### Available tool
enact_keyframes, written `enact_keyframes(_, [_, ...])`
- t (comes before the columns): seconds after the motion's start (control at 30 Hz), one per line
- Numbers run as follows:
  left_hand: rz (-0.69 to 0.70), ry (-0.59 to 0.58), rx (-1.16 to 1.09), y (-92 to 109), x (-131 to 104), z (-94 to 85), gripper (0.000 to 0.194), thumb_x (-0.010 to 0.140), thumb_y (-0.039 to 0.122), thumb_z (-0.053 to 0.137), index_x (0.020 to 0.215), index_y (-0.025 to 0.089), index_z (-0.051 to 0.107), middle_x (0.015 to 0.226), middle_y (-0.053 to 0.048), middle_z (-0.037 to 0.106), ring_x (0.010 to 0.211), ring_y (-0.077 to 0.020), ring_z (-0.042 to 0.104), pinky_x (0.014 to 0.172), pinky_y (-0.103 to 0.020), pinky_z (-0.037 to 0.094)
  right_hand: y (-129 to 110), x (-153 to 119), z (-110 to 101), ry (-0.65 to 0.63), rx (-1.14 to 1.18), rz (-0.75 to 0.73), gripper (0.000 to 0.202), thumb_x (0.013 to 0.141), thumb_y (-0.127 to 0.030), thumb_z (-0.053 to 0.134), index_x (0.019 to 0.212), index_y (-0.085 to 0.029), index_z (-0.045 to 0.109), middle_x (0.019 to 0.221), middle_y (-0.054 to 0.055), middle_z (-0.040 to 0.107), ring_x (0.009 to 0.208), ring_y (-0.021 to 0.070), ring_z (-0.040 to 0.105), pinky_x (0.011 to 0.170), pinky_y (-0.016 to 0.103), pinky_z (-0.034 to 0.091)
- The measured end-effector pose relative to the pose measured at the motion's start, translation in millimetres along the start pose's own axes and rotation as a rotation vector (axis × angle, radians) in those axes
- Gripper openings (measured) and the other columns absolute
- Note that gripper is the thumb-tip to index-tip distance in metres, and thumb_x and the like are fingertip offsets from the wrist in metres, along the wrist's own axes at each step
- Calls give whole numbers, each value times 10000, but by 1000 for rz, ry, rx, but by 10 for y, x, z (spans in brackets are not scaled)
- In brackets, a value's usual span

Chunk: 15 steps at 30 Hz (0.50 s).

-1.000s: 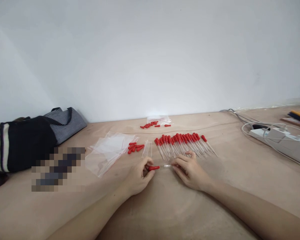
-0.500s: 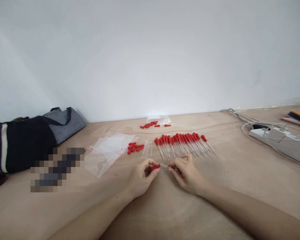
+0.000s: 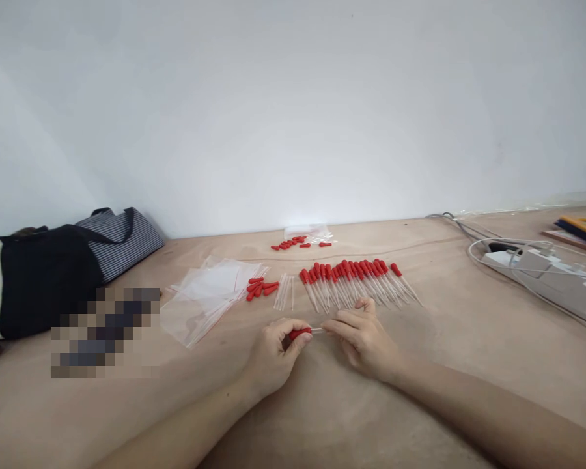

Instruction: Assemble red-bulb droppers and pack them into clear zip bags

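Mostly done by the look of it: left hand (image 3: 273,355) is pinching a red bulb (image 3: 300,333), right hand (image 3: 366,337) is pinching its clear tube (image 3: 317,331) at table centre, finished droppers (image 3: 356,281) rowed behind, few loose bulbs (image 3: 260,288) and tubes (image 3: 286,291) remaining.

Plain white wall (image 3: 293,98) behind, evenly lit (no shadows to speak of). Below it a pale wooden surface (image 3: 459,339), meeting the wall along a straight edge, with faint grain.

A pixelated patch (image 3: 105,332) hides something on the table (beside the bag (image 3: 43,273), itself cut off left).
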<state>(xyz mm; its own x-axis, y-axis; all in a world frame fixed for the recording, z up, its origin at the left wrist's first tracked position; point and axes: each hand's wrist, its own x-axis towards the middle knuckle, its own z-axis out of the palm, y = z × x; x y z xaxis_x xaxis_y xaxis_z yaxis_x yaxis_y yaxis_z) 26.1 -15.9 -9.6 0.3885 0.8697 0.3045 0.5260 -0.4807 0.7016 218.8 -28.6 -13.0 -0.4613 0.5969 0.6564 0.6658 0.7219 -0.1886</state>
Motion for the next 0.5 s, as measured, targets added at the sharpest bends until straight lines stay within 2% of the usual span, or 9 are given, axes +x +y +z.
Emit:
enact_keyframes(0.2, [180,41,170,75,-17,-11,153,796,277,481,757,194,604,656,-12,622,639,-155,533,709,-320,384,-1,13,-8,-16,-53,-59,309,684,-20,347,798,-166,595,618,-6,543,568,104,450,658,307,196])
enact_keyframes(0.5, [326,4,254,46,-47,10,148,813,233,457,743,184,578,648,-16,623,614,-146,538,724,-322,347,-16,4,11,-84,32,-30,252,747,-63,364,781,-175,586,629,-7,564,561,99,428,674,301,200])
